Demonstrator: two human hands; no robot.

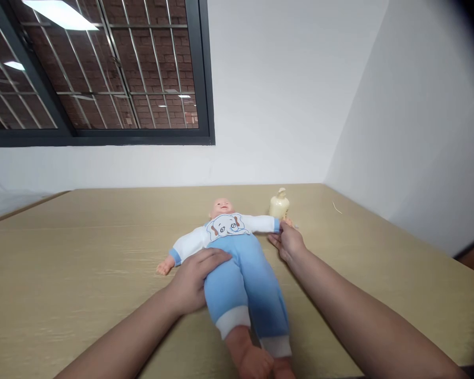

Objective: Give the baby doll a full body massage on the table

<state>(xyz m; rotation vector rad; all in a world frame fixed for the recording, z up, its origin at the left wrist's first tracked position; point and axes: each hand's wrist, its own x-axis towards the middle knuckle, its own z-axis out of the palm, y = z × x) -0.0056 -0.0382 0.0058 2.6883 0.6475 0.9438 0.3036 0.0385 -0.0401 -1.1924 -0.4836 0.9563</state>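
Upper left: dark-framed window (212, 73) with metal bars (130, 63) behind the glass. Below it, the left hand (191, 276) lies against one hip of the doll (237, 252), fingers over the blue trousers; whether it grips cannot be told. The doll lies face up on the worktop (102, 252), head toward the wall (268, 95), feet toward the wearer, arms spread. Its white top bears an elephant print (227, 227). Right of it, a cream bottle (279, 204) stands upright just behind the doll's outstretched hand, which the right hand (289, 241) grasps. Farther right, a thin pale strand (337, 208) lies on the worktop.
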